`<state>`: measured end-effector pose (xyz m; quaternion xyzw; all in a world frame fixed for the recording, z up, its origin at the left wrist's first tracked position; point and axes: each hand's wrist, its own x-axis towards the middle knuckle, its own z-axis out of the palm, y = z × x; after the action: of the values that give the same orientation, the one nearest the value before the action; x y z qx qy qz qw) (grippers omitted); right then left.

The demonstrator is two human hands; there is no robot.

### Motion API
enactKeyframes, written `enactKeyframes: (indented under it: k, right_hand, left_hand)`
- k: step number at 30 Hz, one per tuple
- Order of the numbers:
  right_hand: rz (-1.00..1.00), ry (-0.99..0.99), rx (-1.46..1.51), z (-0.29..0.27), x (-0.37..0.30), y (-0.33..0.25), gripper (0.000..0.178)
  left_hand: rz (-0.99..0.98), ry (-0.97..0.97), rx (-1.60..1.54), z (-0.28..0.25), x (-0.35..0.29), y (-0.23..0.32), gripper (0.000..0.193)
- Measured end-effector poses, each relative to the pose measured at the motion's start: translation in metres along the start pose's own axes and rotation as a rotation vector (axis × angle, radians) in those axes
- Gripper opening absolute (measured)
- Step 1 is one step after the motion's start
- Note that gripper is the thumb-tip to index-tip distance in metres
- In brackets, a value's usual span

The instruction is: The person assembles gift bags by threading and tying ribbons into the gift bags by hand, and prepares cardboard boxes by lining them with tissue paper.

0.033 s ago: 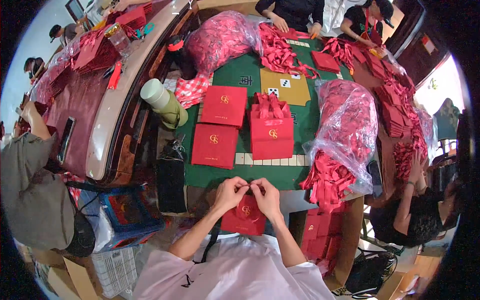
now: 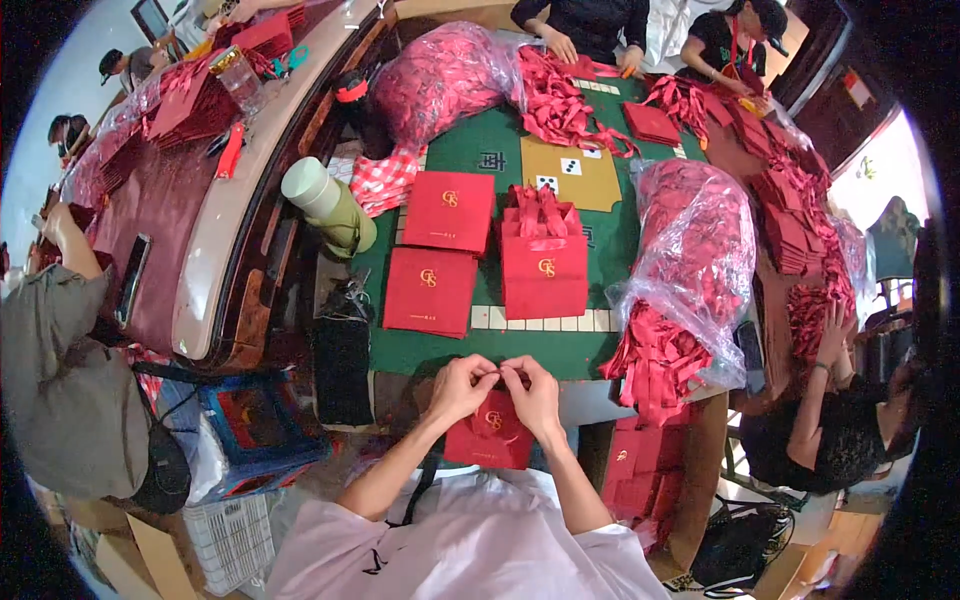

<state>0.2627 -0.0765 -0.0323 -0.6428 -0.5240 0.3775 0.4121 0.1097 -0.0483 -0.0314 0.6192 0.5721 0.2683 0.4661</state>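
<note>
In the head view, your left hand (image 2: 462, 388) and right hand (image 2: 535, 395) meet at the near edge of the green desk (image 2: 600, 250), just in front of your chest. Both pinch at the top edge of a small red paper bag (image 2: 490, 438), fingertips closed together on what looks like its ribbon handle; the ribbon itself is too small to make out. The bag hangs below your hands with its gold emblem facing up at you. Its long axis runs from your hands down toward your body, mouth end away from you, bottom toward your lap.

As for progress, one finished bag (image 2: 545, 258) stands upright mid-desk with its ribbon handles up, and two flat red bags (image 2: 440, 250) lie just to its left, apparently without handles yet. Clear sacks of red ribbon (image 2: 690, 260) sit on your right, well stocked. Judging by this, the bag in your hands is mid-threading and plenty remains.
</note>
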Motion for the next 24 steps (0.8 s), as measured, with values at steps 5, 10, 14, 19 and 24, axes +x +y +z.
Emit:
enactKeyframes:
  k: [5,10,14,19,24]
  right_hand:
    - [-0.024,-0.019,0.079,-0.003,0.001,0.002,0.015]
    - [0.069,-0.074,0.258,-0.007,0.000,0.003,0.015]
    - [0.082,-0.059,0.216,-0.008,-0.001,-0.001,0.014]
    - [-0.031,0.033,0.050,-0.007,-0.002,-0.014,0.014]
    - [0.053,-0.018,0.138,-0.013,0.000,-0.012,0.016]
  left_hand:
    - [0.028,0.009,-0.131,0.006,0.000,-0.012,0.016]
    - [0.060,-0.020,-0.188,0.001,0.001,-0.009,0.017]
    - [0.135,0.002,0.040,-0.002,-0.003,0.008,0.014]
    - [0.291,0.157,0.207,0.002,-0.009,0.018,0.013]
    - [0.479,0.182,0.210,-0.001,-0.012,0.016,0.014]
